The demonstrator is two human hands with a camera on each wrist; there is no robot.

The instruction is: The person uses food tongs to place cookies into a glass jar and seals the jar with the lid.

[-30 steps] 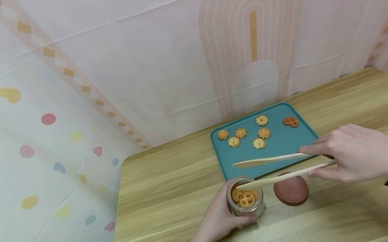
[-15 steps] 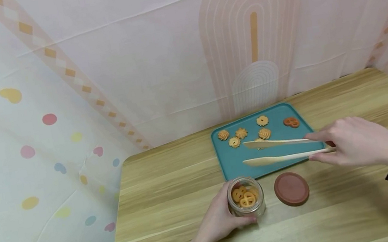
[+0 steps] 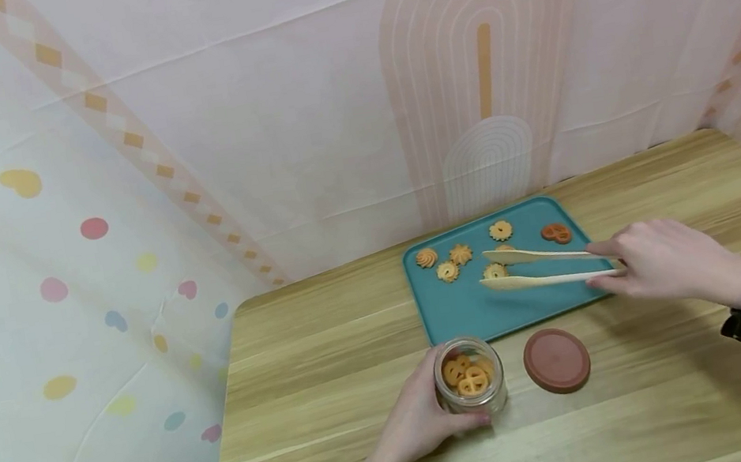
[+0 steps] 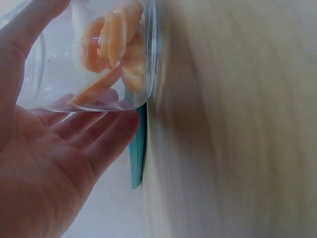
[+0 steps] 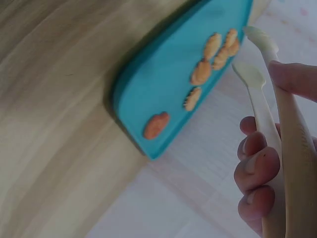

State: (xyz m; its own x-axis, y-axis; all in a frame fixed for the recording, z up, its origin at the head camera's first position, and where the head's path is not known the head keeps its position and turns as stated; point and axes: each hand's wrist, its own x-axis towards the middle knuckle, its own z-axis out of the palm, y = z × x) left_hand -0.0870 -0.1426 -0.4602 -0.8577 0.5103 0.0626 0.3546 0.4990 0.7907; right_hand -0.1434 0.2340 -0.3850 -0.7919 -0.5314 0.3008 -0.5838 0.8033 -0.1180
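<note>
Fingers and thumb of my left hand [image 3: 409, 417] grip a clear glass jar [image 3: 494, 406] from its left side. Inside the jar, pretzel-shaped cookies [image 3: 472, 383] lie at the bottom; the left wrist view shows them through the glass wall [image 4: 57, 79]. My right hand [image 3: 673, 261] holds pale tongs [image 3: 553, 279], their arms spread apart, over a teal tray [image 3: 455, 318]. The tong tips hang over two round butter cookies [image 3: 495, 271], partly covering them in the head view. Whether the tips touch them, I cannot tell. The right wrist view shows fingers curled round the tongs [image 5: 297, 158].
Several more butter cookies [image 3: 448, 271] lie on the tray's left and back part. A darker brown pretzel [image 3: 555, 234] lies at its right. A round brown lid [image 3: 557, 361] rests on the wooden table [image 3: 309, 400] right of the jar. A patterned cloth [image 3: 301, 153] hangs behind.
My right hand has moved the tongs away from the jar mouth, up and rightward to above the cookies on the tray. The left hand and jar have stayed in place.
</note>
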